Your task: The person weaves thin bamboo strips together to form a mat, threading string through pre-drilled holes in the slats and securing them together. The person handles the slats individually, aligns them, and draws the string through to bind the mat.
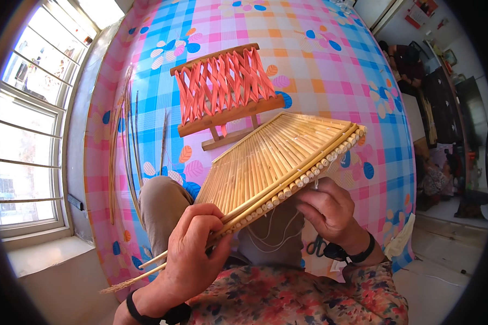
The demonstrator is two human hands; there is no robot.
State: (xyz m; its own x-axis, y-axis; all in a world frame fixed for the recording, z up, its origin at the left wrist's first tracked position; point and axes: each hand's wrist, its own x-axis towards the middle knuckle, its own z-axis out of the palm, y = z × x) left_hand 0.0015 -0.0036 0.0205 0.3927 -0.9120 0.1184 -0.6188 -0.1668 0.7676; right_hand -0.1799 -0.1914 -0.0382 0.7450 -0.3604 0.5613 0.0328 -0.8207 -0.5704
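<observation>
Panel of pale straw stalks, flat and rectangular, bound side by side with white thread (276, 160): being held tilted in the air above the person's lap, between both hands. Left hand (192, 254) is closing thumb and fingers around the near lower corner, pinching the doubled edge stalks where two loose stalk ends are sticking out below the hand. Right hand (331, 214) is curling under the right-hand edge, fingers working at the loose white thread (274, 233) that is hanging down just beneath the panel; whether it is pinching the thread itself cannot be told.

Handling, as judged: light, fairly stiff along the stalks, flexing across them; stalks brittle and likely to crush or split under a hard pinch. Best taken at the bound edges, where the rows are doubled, not at mid-panel.

Beyond the hands, on a blue and pink checked floral cloth (320, 49) covering the floor: small wooden frame strung with crossed orange-pink strips (225, 86). To the left of the left hand: long loose dry stalks (126, 135) lying along the cloth's edge. Below the right hand: dark-handled scissors (315, 246), partly hidden.
</observation>
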